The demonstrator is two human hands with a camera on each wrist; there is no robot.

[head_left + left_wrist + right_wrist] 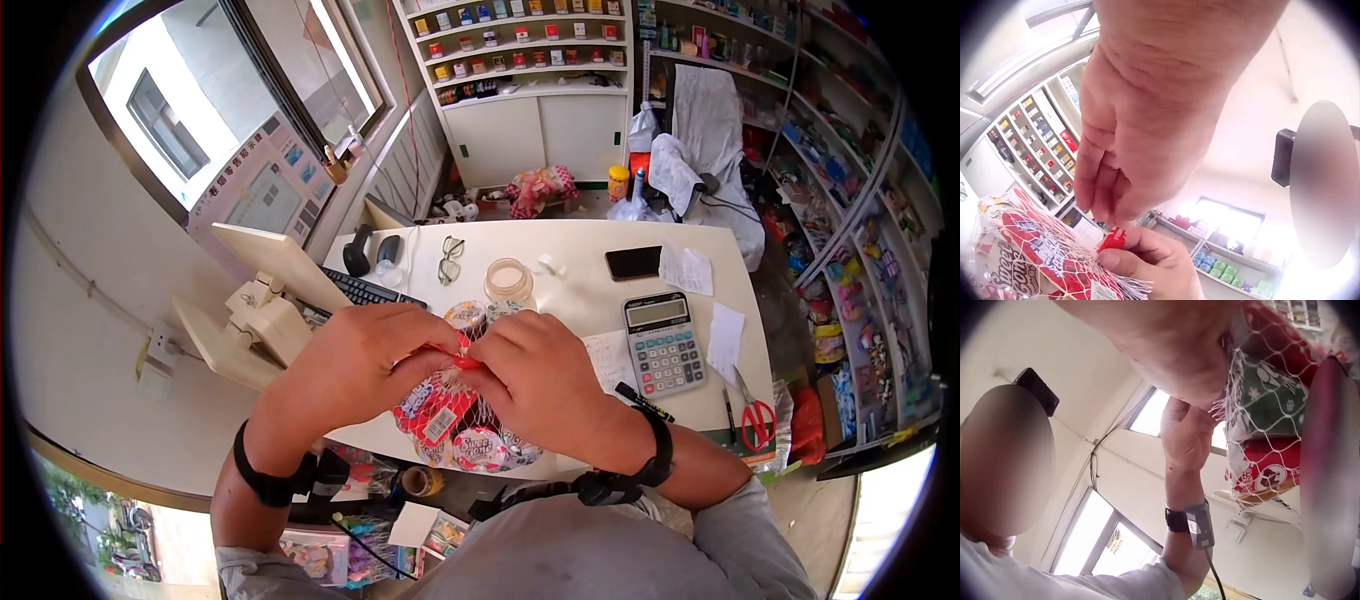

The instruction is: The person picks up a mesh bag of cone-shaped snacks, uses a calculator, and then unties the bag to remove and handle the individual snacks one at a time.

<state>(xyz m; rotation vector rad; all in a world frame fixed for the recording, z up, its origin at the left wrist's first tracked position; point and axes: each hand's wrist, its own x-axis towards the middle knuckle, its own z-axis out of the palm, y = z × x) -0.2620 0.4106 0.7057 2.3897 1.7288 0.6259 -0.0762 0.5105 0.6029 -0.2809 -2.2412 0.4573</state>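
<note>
A white net bag [437,418] of colourful packaged snacks hangs under both hands, close over the near edge of the table. At its gathered neck is a red tag [1113,240]. My right hand [540,380] pinches this tag between thumb and fingers; the thumb lies across it in the left wrist view. From the other side my left hand [370,350] pinches at the same neck, its fingertips [1105,212] right at the tag. Loose net ends stick out beside the right thumb. Through the mesh in the right wrist view show a green packet [1269,394] and red ones.
On the white table [580,250] are a clear round jar [508,278], glasses [451,260], a phone [633,263], a calculator [664,343], a marker [643,400] and red scissors [757,422]. A monitor [285,265] and keyboard [365,288] stand left. Stocked shelves [850,250] line the right side.
</note>
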